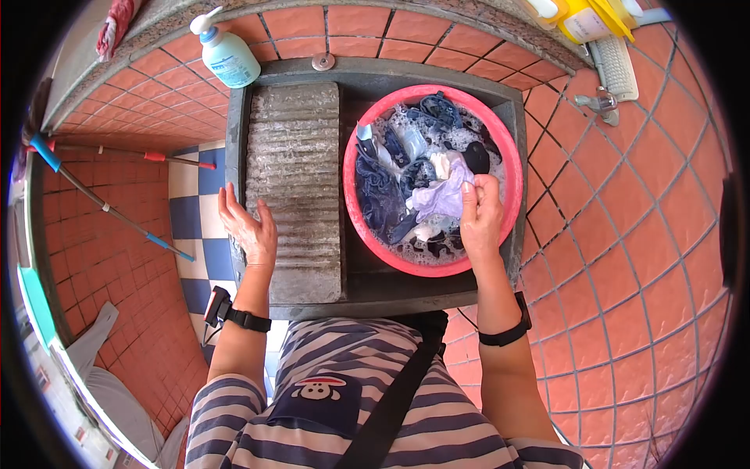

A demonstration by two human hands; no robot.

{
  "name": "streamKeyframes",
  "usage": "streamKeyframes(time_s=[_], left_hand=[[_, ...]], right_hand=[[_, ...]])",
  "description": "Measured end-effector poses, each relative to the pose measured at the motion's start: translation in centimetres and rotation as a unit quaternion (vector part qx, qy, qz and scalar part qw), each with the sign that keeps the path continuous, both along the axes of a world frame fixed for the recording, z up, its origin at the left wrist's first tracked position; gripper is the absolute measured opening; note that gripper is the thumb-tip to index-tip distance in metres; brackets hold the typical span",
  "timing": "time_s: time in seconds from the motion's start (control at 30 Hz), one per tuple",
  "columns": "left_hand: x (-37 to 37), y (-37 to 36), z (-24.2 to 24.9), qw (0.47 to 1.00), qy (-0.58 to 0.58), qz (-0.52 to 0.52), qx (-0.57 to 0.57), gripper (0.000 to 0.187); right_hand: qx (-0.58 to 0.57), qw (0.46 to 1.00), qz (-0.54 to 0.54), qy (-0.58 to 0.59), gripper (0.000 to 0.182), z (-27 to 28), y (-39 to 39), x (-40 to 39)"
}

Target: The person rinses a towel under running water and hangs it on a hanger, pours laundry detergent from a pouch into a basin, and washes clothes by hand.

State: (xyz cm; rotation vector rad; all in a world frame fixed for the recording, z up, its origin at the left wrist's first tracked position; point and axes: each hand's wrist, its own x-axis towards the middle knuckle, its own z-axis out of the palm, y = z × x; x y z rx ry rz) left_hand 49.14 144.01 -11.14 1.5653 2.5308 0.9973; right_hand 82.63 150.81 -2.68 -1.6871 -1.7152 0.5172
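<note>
A pink basin (512, 168) of soapy water and soaking clothes stands on the right side of the stone laundry sink (391, 295). At the basin's right side my right hand (483, 215) pinches the edge of a lavender cloth garment (440, 199), which lies over the wet pile. Dark blue clothes (376, 187) and a black piece (476, 158) surround it among suds. My left hand (250, 230) is empty, fingers apart, over the left edge of the ribbed washboard (293, 187).
A pump bottle (230, 61) stands at the sink's back left corner. Beyond the right corner, a metal tap (601, 103) sticks out from the tiled wall. Yellow containers (586, 19) sit on the ledge at top right. Poles (109, 207) lean at the left.
</note>
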Motion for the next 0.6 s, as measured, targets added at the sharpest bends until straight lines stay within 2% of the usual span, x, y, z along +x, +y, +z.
streamKeyframes(time_s=[0.03, 0.1, 0.17, 0.2, 0.23, 0.3, 0.33, 0.37, 0.43, 0.47, 0.53, 0.6], left_hand=[[2.7, 0.7, 1.4, 0.998, 0.003, -0.049, 0.042, 0.057], [8.4, 2.0, 3.1, 0.982, -0.066, -0.166, 0.069, 0.058], [13.9, 3.1, 4.6, 0.946, -0.106, -0.303, 0.053, 0.058], [16.2, 3.5, 4.7, 0.921, -0.118, -0.370, 0.019, 0.058], [18.1, 3.9, 4.6, 0.892, -0.129, -0.432, -0.014, 0.057], [21.4, 4.0, 3.4, 0.878, -0.082, -0.466, -0.077, 0.057], [22.3, 4.0, 2.1, 0.863, -0.035, -0.483, -0.146, 0.059], [22.9, 3.8, 0.9, 0.860, -0.033, -0.486, -0.151, 0.059], [23.4, 3.9, -0.3, 0.843, 0.003, -0.444, -0.303, 0.064], [23.3, 4.2, -0.9, 0.828, 0.025, -0.468, -0.309, 0.071], [23.4, 4.7, -1.7, 0.817, 0.044, -0.476, -0.323, 0.075], [23.8, 5.5, -2.5, 0.804, 0.064, -0.486, -0.338, 0.075]], right_hand=[[-0.017, 0.998, -0.028, 0.062, 0.014, 1.6, 0.4, 1.0], [0.018, 0.981, -0.018, 0.195, 0.015, 0.2, 2.0, 3.4], [-0.079, 0.994, -0.027, 0.073, 0.023, -3.0, 3.6, 5.6], [-0.166, 0.984, -0.037, -0.053, 0.032, -5.1, 4.1, 6.9], [-0.233, 0.964, -0.019, -0.126, 0.035, -4.6, 4.2, 6.8], [-0.207, 0.967, -0.013, -0.145, 0.029, -5.7, 3.6, 6.3], [-0.225, 0.956, -0.011, -0.186, 0.028, -6.3, 3.5, 5.7], [-0.245, 0.943, -0.009, -0.225, 0.027, -6.9, 3.3, 5.2], [-0.274, 0.928, -0.003, -0.253, 0.025, -11.0, 2.5, 5.1], [-0.294, 0.913, -0.010, -0.282, 0.024, -13.3, 2.5, 5.2], [-0.317, 0.897, -0.015, -0.308, 0.024, -14.4, 3.7, 5.3], [-0.429, 0.860, 0.060, -0.271, 0.031, -15.1, 5.3, 5.9]])
